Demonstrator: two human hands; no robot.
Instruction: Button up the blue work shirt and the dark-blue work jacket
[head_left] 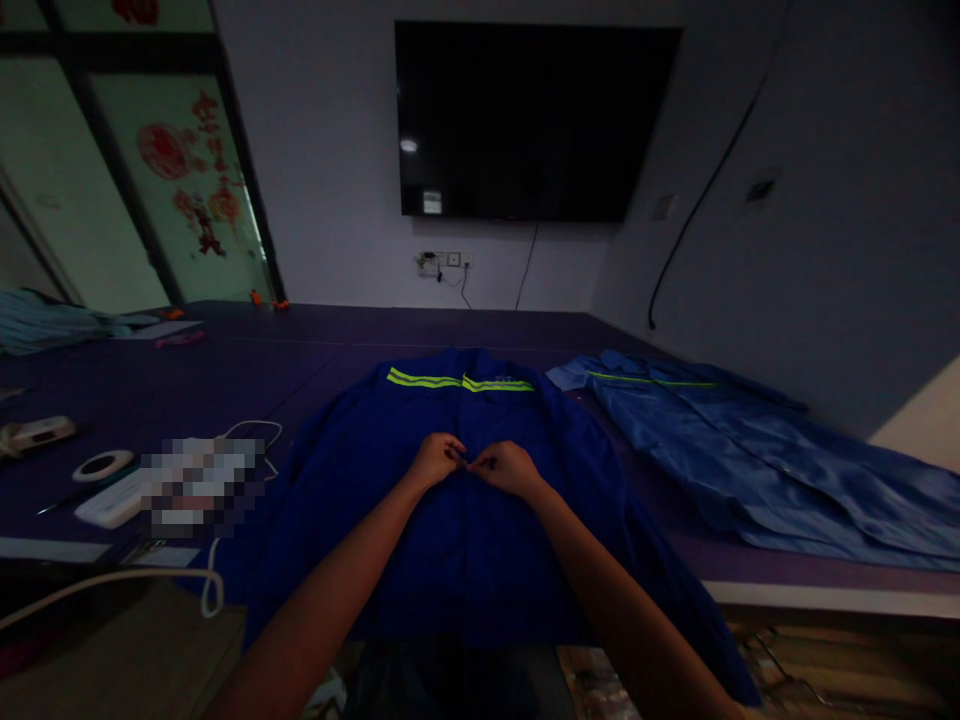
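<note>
A dark blue work jacket (352, 480) with yellow-green reflective stripes across the chest lies spread out before me, its lower edge hanging over the table's front. At its centre front, below the stripes, my left hand (437, 460) pinches the placket with bent fingers. My right hand (508, 468) is closed on the same placket, with its fingertips almost meeting those of the left. Any button between the fingertips is too small and dark to make out.
To the right lies a lighter blue garment (697, 440) with a thin bright stripe. A white power strip (124, 497), a round white device (103, 466) and a looping cable (214, 590) are at the left on the purple table (300, 345). A television (536, 120) hangs ahead.
</note>
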